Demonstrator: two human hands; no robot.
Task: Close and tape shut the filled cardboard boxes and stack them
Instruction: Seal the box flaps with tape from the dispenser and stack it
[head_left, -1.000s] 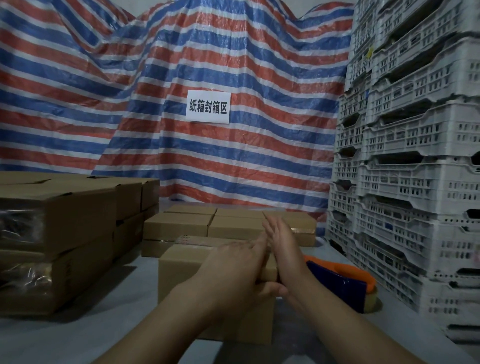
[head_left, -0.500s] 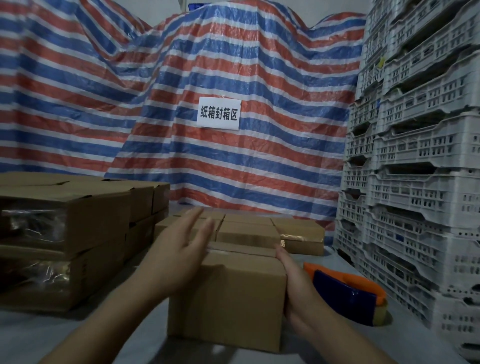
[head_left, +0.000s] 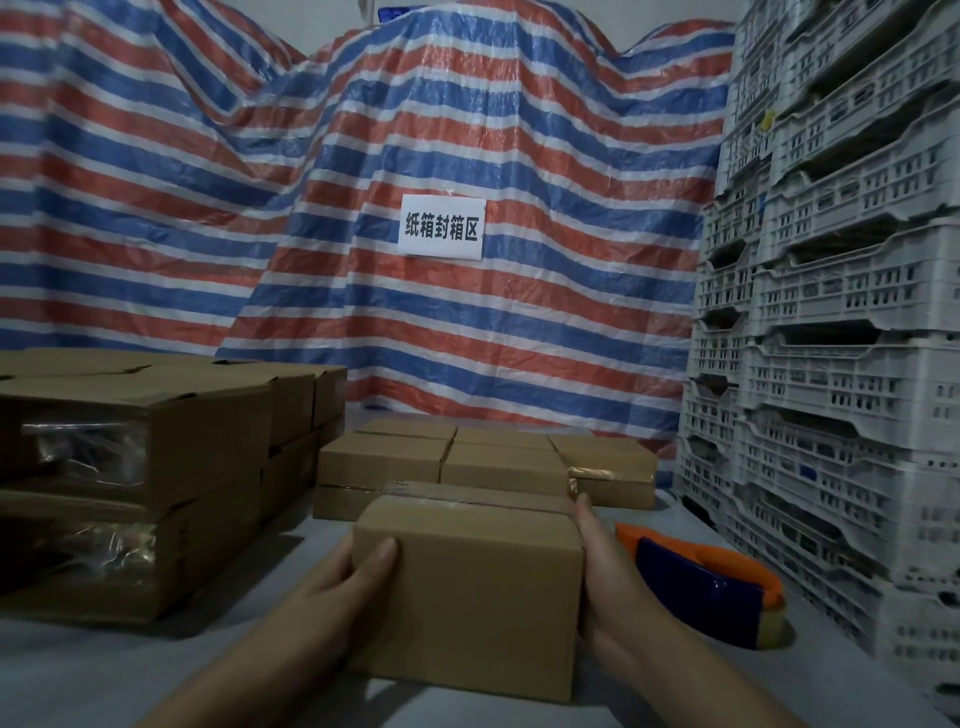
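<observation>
A small closed cardboard box (head_left: 478, 587) with clear tape along its top stands on the grey table in front of me. My left hand (head_left: 348, 577) grips its left side, thumb on the front face. Against the box's right side lies my right hand (head_left: 605, 577), fingers pointing away along the edge. An orange and blue tape dispenser (head_left: 711, 582) lies on the table just right of the box, untouched. Behind the box sits a low block of several sealed small boxes (head_left: 498, 465).
Larger taped cartons (head_left: 156, 467) are stacked two high at the left. White plastic crates (head_left: 841, 364) tower along the right side. A striped tarp with a white paper sign (head_left: 441, 227) hangs behind. Bare grey table (head_left: 104, 670) shows at the near left.
My left hand came off the box top and dropped down to grip the left side. My right hand slid from the top to the right side. The view tilted up slightly.
</observation>
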